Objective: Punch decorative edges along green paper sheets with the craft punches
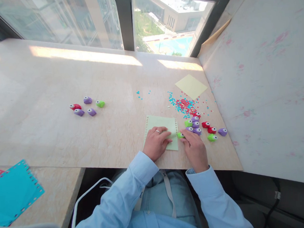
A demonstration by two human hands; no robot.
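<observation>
A sheet of pale green paper (156, 122) lies near the table's front edge, with small punched holes along its left and right edges. My left hand (156, 141), a ring on one finger, rests on the sheet with thumb and fingers apart, pressing it down. At the sheet's right edge, my right hand (195, 149) grips a green craft punch (180, 135), partly hidden by the fingers. Just beyond that hand stand several purple punches (195, 124), another green punch (188, 123) and a red punch (196, 115).
Red and blue paper bits (184, 105) are scattered behind the punches, beside a pale yellow sheet (191, 86). Another punch group (87, 100) sits left. Blue punched paper (16, 191) lies on the lower left surface, near a white cable (76, 204). A patterned wall panel (266, 94) borders the right.
</observation>
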